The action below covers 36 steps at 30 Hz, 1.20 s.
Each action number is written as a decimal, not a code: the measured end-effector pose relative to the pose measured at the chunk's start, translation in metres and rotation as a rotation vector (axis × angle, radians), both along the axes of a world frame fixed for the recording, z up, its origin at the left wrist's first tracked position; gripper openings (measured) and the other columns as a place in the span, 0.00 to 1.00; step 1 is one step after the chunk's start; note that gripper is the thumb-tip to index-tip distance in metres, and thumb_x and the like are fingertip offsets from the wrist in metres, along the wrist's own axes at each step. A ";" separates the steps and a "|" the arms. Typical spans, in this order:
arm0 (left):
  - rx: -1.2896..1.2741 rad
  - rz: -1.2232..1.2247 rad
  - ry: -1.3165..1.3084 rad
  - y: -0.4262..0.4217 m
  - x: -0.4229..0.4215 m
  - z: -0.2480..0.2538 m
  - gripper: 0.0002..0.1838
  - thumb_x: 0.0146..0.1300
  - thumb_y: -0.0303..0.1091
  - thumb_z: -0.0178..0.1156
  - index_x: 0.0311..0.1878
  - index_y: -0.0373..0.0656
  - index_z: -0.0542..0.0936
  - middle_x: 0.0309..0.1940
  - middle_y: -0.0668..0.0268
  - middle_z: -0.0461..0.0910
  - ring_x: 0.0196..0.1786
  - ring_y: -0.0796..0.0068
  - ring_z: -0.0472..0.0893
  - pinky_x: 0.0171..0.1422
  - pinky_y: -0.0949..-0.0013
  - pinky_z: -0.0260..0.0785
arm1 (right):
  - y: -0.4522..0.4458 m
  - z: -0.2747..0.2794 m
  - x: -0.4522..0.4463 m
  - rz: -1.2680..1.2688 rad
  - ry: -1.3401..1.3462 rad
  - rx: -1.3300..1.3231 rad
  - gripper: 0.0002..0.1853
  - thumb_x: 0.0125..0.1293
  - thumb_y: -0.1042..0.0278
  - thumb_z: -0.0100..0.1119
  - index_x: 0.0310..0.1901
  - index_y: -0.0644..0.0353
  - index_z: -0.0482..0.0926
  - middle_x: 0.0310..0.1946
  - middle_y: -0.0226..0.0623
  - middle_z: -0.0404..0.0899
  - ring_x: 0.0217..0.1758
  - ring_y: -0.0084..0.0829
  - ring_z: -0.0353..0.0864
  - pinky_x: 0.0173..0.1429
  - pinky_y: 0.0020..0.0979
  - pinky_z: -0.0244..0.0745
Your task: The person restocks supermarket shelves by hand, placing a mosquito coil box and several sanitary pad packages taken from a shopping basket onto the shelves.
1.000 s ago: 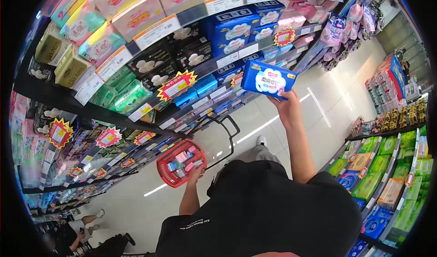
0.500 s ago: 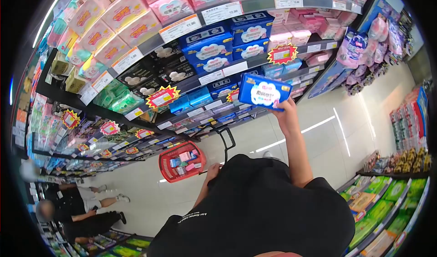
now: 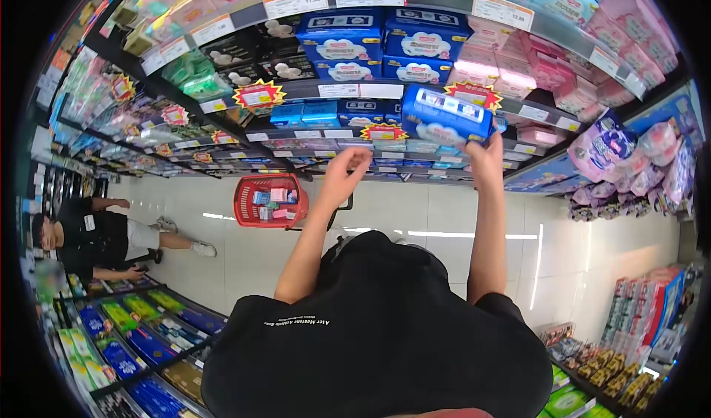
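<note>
A blue pack of sanitary pads [image 3: 444, 115] with a white cloud-shaped label is in my right hand [image 3: 486, 163], gripped at its lower right corner. The pack is tilted so that its top faces me, and it overlaps the shelf front behind it. My left hand [image 3: 348, 175] is raised to the left of the pack, apart from it. Its fingers are slightly curled and spread, with nothing in them. Similar blue packs [image 3: 346, 47] stand stacked on the shelf just above.
A red shopping basket [image 3: 241, 209] holding several small packs stands on the floor, left of my left arm. Another person [image 3: 81, 225] is in the aisle at far left. Bagged goods [image 3: 603, 151] hang at right. Low shelves [image 3: 141, 370] hold green and blue packs.
My left hand has moved from down by the basket handle up toward the shelf. The pack has turned from showing its front to showing its top. The view has shifted.
</note>
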State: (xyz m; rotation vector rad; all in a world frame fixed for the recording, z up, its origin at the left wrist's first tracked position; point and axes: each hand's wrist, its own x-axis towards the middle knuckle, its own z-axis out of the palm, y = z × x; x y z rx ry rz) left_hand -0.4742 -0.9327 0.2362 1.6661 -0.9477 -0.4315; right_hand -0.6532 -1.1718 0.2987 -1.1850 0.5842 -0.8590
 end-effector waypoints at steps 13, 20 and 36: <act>-0.168 0.068 -0.552 -0.037 0.035 0.118 0.19 0.57 0.25 0.64 0.53 0.42 0.77 0.60 0.56 0.70 0.64 0.55 0.71 0.66 0.58 0.65 | -0.060 0.046 0.105 -0.095 -0.125 -0.319 0.24 0.56 0.79 0.53 0.57 0.64 0.71 0.42 0.34 0.78 0.43 0.25 0.76 0.49 0.26 0.73; -0.161 0.276 -1.068 -0.057 0.078 0.161 0.31 0.51 0.27 0.67 0.62 0.49 0.74 0.65 0.53 0.65 0.70 0.44 0.61 0.74 0.44 0.55 | -0.056 0.049 0.109 -0.139 0.000 -0.408 0.24 0.55 0.77 0.57 0.56 0.64 0.72 0.42 0.35 0.78 0.43 0.25 0.76 0.50 0.27 0.72; -0.181 0.507 -1.321 -0.098 0.128 0.117 0.28 0.55 0.28 0.65 0.61 0.54 0.75 0.60 0.66 0.73 0.66 0.58 0.67 0.71 0.48 0.55 | -0.064 0.047 0.110 -0.093 -0.187 -0.270 0.21 0.56 0.81 0.58 0.53 0.63 0.72 0.45 0.33 0.79 0.44 0.24 0.77 0.52 0.28 0.73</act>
